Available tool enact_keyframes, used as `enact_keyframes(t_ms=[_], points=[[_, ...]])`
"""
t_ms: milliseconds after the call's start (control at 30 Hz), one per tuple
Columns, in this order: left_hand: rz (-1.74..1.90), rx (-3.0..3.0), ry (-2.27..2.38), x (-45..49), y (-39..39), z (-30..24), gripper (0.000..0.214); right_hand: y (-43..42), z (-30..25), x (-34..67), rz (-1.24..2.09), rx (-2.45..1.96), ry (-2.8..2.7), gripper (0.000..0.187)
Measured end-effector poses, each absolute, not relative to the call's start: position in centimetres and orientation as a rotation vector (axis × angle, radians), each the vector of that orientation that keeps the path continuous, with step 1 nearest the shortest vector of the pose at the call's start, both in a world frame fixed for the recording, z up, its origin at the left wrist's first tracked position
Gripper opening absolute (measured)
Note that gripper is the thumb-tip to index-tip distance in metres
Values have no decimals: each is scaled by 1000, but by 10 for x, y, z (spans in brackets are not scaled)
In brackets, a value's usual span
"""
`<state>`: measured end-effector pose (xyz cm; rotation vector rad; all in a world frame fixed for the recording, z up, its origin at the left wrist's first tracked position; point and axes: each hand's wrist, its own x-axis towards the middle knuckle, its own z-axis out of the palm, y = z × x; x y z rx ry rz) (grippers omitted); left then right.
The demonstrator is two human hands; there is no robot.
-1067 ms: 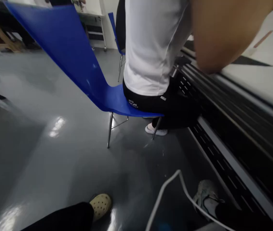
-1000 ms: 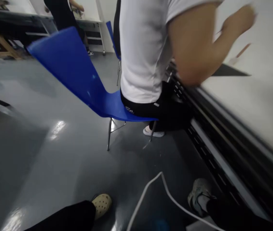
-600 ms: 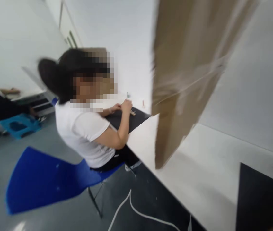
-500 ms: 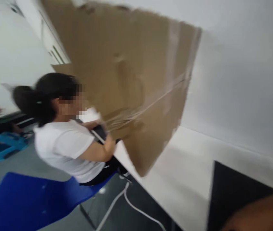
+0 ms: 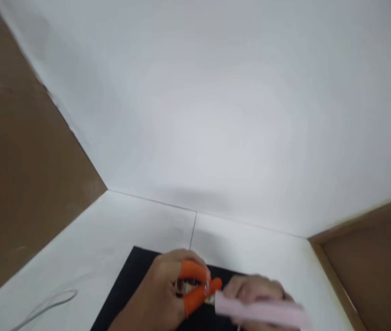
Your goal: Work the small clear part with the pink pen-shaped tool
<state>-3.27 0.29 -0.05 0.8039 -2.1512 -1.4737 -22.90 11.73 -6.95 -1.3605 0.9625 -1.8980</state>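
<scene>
My left hand (image 5: 161,289) is over a black mat, its thumb and index finger drawn together. Orange sleeves (image 5: 194,299), which look like finger cots, cover those fingers. Something small with golden and clear glints shows between them, too blurred to name. Just to the right, my right hand (image 5: 254,289) is closed round a pale pink strip (image 5: 261,311), whose left end reaches toward the left fingertips. Another orange tip lies between the hands; whose finger it is on I cannot tell. Both hands are smeared by motion.
The black mat (image 5: 129,271) lies on a white table (image 5: 147,220) against a white wall (image 5: 216,115). A brown cardboard panel (image 5: 26,184) stands at the left, a brown-framed board (image 5: 375,257) at the right. A thin cable (image 5: 48,307) rests on the table at lower left.
My view has swung right, from a seated person, a blue chair and the cardboard to the white table and wall. Both my hands now show, where only a blurred part of one showed.
</scene>
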Motion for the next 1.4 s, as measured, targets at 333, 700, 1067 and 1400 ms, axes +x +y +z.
enact_keyframes(t_ms=[333, 700, 1067, 1400], points=[[-1370, 752, -2101, -46, 4, -19, 16, 132, -47, -244, -2009, -1297, 1309, 34], [-1416, 799, -2260, -21, -10, -67, 12, 131, -63, -251, -2028, -1383, 1261, 33], [-1028, 756, -2408, 15, 6, -162, 5, 166, -125, -280, -1029, -1278, 1806, 35], [-982, 810, -2441, 15, 6, -178, 11, 167, -144, -272, -167, -1296, 1883, 53]])
